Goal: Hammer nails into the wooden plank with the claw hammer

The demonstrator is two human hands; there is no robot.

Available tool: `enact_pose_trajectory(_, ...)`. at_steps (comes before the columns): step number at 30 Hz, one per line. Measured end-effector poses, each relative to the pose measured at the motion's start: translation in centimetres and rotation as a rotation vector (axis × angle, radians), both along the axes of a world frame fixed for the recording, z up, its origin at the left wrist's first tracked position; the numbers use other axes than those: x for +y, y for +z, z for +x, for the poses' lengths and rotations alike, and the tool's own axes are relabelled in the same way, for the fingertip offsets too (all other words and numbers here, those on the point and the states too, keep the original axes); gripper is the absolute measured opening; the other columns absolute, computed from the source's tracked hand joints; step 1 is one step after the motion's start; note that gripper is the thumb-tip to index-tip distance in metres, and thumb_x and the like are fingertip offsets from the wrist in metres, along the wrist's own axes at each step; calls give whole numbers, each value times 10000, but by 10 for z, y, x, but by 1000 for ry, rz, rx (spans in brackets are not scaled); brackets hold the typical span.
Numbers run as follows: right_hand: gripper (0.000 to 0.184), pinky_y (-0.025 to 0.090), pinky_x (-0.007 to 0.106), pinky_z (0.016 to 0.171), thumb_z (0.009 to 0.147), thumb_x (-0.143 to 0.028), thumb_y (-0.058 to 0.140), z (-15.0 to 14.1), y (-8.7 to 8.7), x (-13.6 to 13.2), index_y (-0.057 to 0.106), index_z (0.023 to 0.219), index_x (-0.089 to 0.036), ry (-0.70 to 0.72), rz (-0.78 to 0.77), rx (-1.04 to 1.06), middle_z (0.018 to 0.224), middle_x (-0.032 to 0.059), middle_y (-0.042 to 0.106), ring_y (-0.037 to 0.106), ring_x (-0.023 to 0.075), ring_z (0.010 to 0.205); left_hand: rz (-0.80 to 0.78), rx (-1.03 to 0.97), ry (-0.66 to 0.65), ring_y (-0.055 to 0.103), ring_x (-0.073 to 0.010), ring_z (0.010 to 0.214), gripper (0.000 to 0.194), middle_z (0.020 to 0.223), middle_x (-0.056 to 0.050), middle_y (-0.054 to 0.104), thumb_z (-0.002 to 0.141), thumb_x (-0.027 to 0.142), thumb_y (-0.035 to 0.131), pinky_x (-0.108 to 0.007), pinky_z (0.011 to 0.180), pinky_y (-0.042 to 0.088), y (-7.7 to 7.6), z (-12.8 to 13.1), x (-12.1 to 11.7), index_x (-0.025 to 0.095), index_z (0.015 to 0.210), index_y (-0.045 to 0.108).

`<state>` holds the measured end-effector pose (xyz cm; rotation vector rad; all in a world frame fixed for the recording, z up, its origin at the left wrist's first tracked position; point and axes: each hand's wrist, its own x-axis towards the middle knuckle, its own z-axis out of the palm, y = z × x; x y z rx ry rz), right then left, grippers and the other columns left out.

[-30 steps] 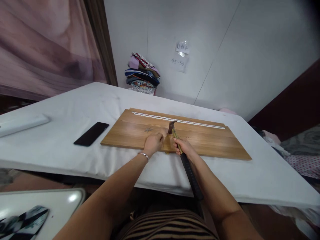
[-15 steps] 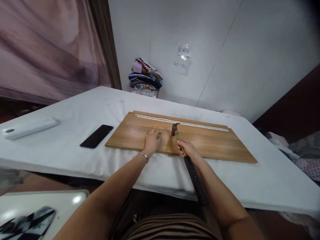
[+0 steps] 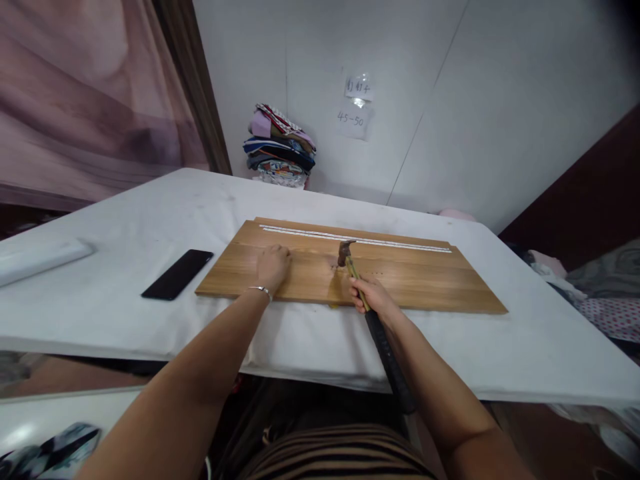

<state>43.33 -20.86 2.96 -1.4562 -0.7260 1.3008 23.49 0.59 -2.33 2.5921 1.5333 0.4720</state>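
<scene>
My right hand (image 3: 371, 295) is wrapped around the yellowish shaft of a claw hammer (image 3: 384, 350), below its rusty head. The black grip trails back toward my body. The head is over the middle of a brown wooden board (image 3: 430, 287), close to small dark marks that may be nails or holes; the exact contact is hard to make out. My left hand (image 3: 273, 265) rests on the board left of the hammer, palm down with fingers loosely bent, and nothing shows in it. Two white strips (image 3: 355, 239) run along the board's far side.
A black phone (image 3: 177, 274) lies left of the board on the white-covered table (image 3: 210, 207). Farther left is a white elongated object (image 3: 45, 259). Folded cloths (image 3: 281, 145) are stacked at the back by the wall, below and left of paper notes (image 3: 353, 123).
My left hand has moved left along the board, away from the hammer head. My right hand still holds the hammer in about the same place. The view has shifted slightly.
</scene>
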Motion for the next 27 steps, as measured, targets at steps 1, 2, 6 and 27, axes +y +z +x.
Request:
enact_pose_trajectory(1, 362, 300, 199, 356, 789, -465, 742, 1, 0, 0, 448, 768, -254, 2, 11, -2, 544, -97, 482, 380, 67, 382, 2, 3, 32, 669, -338, 1219, 337, 1203, -194, 756, 1003, 270, 513, -456, 1064, 503, 1, -6, 2, 154, 1080, 820)
enact_pose_trajectory(2, 366, 303, 199, 356, 794, -469, 736, 1, 0, 0, 442, 758, -254, 2, 21, -4, 542, -96, 477, 377, 65, 382, 0, -6, 59, 679, -340, 1204, 336, 1198, -195, 758, 998, 277, 515, -457, 1054, 512, 1, -11, 4, 156, 1073, 820)
enact_pose_trajectory(6, 330, 293, 197, 351, 800, -437, 721, 0, 1, 3, 453, 752, -250, -2, 23, 4, 532, -98, 462, 362, 61, 371, -35, -99, 97, 707, -327, 1147, 320, 1170, -163, 783, 977, 281, 524, -446, 1031, 538, 4, -23, 4, 180, 1048, 819)
enact_pose_trajectory(27, 229, 273, 205, 356, 828, -396, 665, -10, -10, 12, 498, 786, -246, -73, -9, 34, 485, -95, 470, 366, 80, 350, 17, -39, -358, 590, -313, 1390, 362, 1463, -167, 687, 1075, 262, 427, -495, 1179, 442, -10, 48, -53, 183, 1272, 720)
